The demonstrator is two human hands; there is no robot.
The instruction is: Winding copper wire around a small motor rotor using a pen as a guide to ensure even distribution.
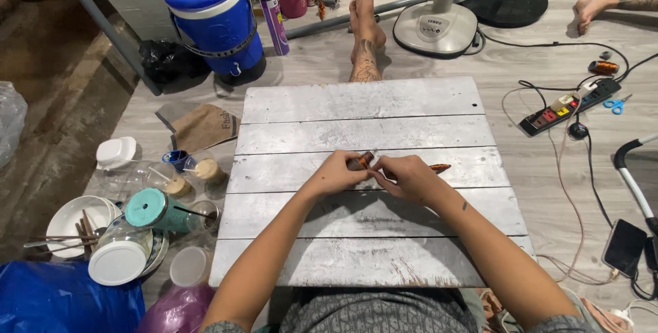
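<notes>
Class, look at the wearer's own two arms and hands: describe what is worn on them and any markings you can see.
Both forearms are bare from the elbow down. The left hand shows no ring, watch or glove. The right hand is bare too; a small dark mark sits on the right forearm. Grey patterned fabric shows near the upper arms.

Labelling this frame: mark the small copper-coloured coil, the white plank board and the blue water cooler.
small copper-coloured coil (364,161), head view, its end showing between both hands.
white plank board (356,110), head view, bare far plank.
blue water cooler (214,14), head view, its side wall.
</notes>
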